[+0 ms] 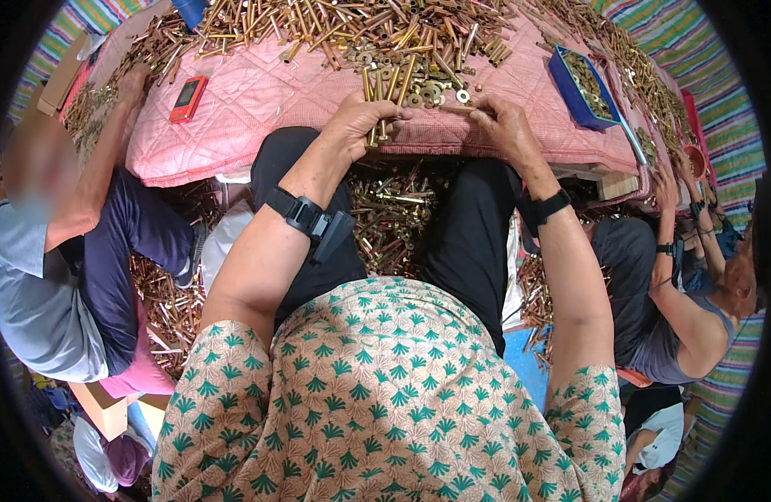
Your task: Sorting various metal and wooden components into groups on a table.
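Note:
In my left hand, closed near the table's front edge, is a small bunch of brass-coloured bolts. Their shafts point away from me and their heads stick out below my fingers. My right hand pinches the end of a slim brass-coloured metal piece, which lies level and points toward my left hand. Whether this piece is a bolt or a sleeve I cannot tell. Loose washers lie on the pink quilted cover, just beyond and between my hands.
A large heap of bolts covers the table's far side. A red handheld device lies at left, a blue tray of small metal parts at right. More bolts lie below, between my knees. Co-workers sit on both sides, hands at the table.

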A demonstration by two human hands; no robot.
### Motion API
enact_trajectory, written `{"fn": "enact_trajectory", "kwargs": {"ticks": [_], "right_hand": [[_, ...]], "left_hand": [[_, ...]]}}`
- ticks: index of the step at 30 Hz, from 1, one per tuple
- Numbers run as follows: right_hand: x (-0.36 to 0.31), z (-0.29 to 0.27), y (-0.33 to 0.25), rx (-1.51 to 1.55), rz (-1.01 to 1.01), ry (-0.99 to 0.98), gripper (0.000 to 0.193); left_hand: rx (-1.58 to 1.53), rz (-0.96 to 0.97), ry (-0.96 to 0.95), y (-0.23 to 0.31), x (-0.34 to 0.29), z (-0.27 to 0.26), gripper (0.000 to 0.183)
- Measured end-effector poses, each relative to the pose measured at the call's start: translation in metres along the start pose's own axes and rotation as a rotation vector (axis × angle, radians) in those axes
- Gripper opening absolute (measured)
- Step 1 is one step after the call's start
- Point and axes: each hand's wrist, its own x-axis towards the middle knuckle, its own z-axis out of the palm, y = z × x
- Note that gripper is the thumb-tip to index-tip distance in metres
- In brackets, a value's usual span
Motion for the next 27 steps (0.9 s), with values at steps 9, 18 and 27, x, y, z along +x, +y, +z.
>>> {"fn": "enact_trajectory", "kwargs": {"ticks": [9,18,27], "right_hand": [[0.005,-0.005,0.031,0.111,0.246,0.195,0.017],[0.019,0.004,0.009,0.549,0.299,0.250,0.015],[0.025,0.006,0.007,0.451,0.250,0.336,0.015]], "left_hand": [[-0.026,0.084,-0.020,-0.005,-0.015,0.013,0.018],[0.042,0.033,-0.081,-0.013,-0.013,0.016,0.031],[0.066,0.000,-0.085,-0.018,-0.013,0.017,0.023]]}}
